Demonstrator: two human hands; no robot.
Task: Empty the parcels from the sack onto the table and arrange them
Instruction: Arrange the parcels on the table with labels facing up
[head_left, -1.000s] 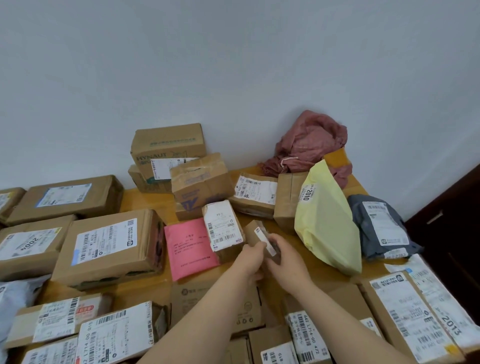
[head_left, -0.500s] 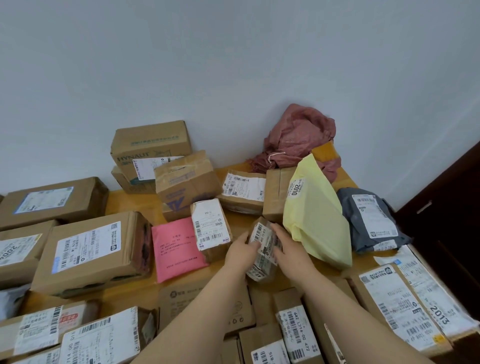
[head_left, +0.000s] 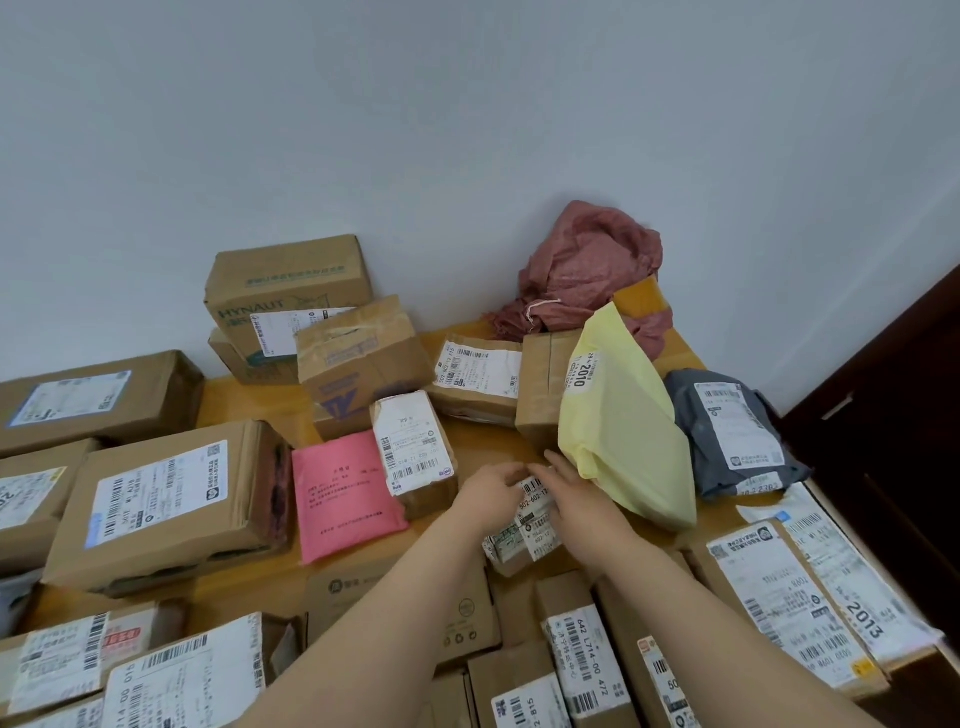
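Note:
A small brown parcel (head_left: 522, 535) with white barcode labels lies low over the table's middle, between a labelled carton (head_left: 415, 452) and a yellow mailer bag (head_left: 626, 431). My left hand (head_left: 491, 493) grips its left side and my right hand (head_left: 576, 506) grips its right side and top. The crumpled red sack (head_left: 587, 265) sits against the wall at the back of the table (head_left: 249, 400). A pink flat mailer (head_left: 343, 493) lies to the left of my hands.
Large brown cartons (head_left: 166, 499) fill the left side, with a HYNAUT box (head_left: 285, 291) stacked at the back. A grey mailer (head_left: 732, 431) and labelled boxes (head_left: 800, 608) lie on the right. Several small boxes (head_left: 582, 660) line the near edge. Dark furniture (head_left: 893, 441) stands right.
Both hands have turned the small parcel from upright to flat, label side up, and lowered it towards the table. The view has shifted slightly.

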